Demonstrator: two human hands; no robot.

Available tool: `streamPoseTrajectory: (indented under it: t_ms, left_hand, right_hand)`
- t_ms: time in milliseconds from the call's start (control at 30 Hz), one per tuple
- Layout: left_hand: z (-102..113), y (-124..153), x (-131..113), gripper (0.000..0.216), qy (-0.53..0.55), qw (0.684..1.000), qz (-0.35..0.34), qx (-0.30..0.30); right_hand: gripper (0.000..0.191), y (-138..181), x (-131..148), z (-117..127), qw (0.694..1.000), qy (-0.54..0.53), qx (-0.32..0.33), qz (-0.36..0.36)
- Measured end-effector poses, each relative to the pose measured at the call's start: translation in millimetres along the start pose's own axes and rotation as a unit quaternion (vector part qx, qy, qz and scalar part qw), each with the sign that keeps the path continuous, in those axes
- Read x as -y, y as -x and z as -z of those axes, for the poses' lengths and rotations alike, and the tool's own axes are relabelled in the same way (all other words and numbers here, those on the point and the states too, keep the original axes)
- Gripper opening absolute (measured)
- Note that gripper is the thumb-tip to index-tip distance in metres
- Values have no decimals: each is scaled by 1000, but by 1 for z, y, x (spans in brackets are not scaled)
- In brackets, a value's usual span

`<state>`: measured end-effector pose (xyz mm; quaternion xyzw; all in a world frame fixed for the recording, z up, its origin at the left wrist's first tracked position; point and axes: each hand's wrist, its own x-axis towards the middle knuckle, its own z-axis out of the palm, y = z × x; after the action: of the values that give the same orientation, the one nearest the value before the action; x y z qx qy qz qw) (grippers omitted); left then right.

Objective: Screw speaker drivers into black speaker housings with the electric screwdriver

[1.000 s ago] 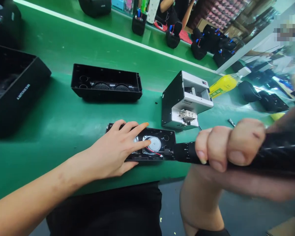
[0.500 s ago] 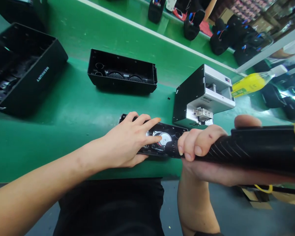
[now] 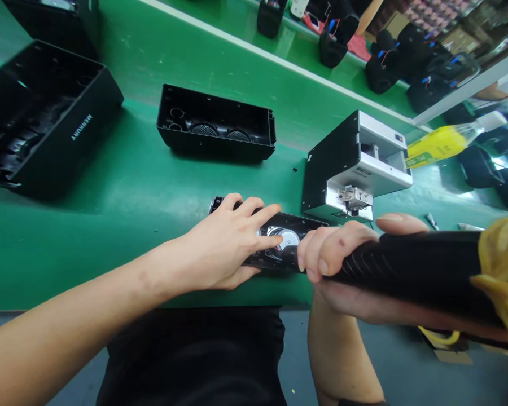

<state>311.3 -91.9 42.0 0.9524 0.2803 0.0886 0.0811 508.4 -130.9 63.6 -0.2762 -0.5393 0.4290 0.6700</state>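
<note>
A black speaker housing lies on the green bench in front of me, with a round silver speaker driver fixed inside it. Over its left half spreads my left hand, fingers across the top and thumb along the near edge, gripping it. My right hand is closed round a thick black power screwdriver with a ribbed grip, held nearly level above the housing's right end. Its tip is hidden behind my fingers. A yellow tie is knotted round its rear part.
Behind the housing sits an open black speaker shell with two mesh grilles. A silver-and-black bench machine stands to the right, beside a yellow bottle. Larger black speaker cabinets occupy the left. More black units are across the bench.
My right hand and the screwdriver have shifted slightly left over the housing, and the rear of the tool has come lower. My left hand keeps its place on the housing. The view has moved a little.
</note>
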Motion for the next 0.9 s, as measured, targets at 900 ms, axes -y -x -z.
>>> streamPoseTrajectory:
  t_ms: [900]
  left_hand:
    - [-5, 1, 0, 54, 18, 999, 4, -33]
  right_hand:
    - [11, 13, 41, 23, 998, 55, -21, -31]
